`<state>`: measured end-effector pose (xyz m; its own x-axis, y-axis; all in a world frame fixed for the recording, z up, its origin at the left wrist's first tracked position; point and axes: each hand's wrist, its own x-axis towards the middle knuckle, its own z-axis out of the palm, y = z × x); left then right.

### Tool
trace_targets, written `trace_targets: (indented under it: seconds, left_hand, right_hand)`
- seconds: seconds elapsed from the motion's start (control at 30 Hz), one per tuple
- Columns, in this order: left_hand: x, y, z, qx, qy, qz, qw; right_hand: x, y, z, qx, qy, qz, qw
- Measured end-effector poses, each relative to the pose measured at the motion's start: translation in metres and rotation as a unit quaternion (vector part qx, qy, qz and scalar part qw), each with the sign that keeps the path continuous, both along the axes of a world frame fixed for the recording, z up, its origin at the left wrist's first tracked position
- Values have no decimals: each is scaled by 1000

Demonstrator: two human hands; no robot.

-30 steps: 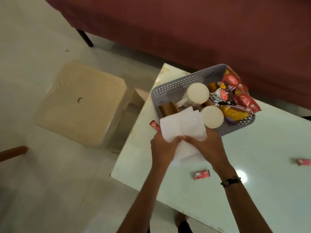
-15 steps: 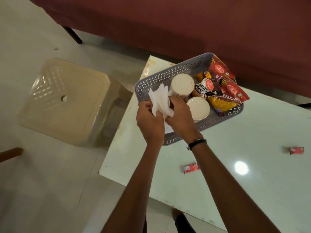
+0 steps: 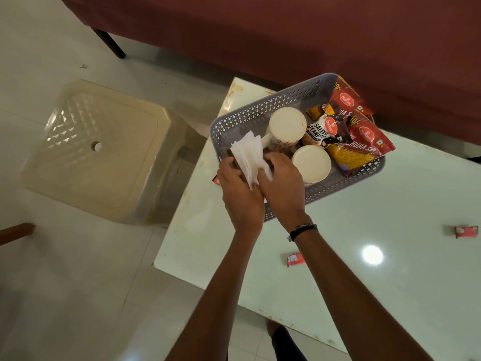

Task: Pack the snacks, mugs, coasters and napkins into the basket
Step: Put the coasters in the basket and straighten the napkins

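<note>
Tucking the napkins into the near-left corner of the basket

We pinch the fanned stack of thin white paper napkins (image 3: 248, 156) between our left hand (image 3: 238, 188) and right hand (image 3: 282, 182), fingers closed on its lower edge, standing it upright inside the grey perforated plastic basket (image 3: 250, 118) beside the two cream mugs (image 3: 286, 126) and the red snack packets (image 3: 364, 128). We judge the paper light, limp and quick to splay or crumple, so it wants holding low, across the whole stack, and wedging against the wall.
</note>
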<state>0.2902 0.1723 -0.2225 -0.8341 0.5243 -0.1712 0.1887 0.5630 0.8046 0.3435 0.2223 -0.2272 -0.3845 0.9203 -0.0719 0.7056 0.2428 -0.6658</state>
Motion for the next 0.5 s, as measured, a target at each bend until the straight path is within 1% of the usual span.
trace_targets:
  seconds: [0.1, 0.3, 0.5]
  left_hand:
    - [-4, 1, -1, 31, 3, 16, 999]
    - [-9, 0, -4, 40, 9, 17, 999]
    - [-8, -3, -6, 39, 20, 11, 999]
  right_hand:
    - [-1, 2, -3, 17, 2, -2, 1000]
    - [-2, -1, -5, 83, 5, 33, 996]
    - [3, -5, -6, 85, 6, 37, 996]
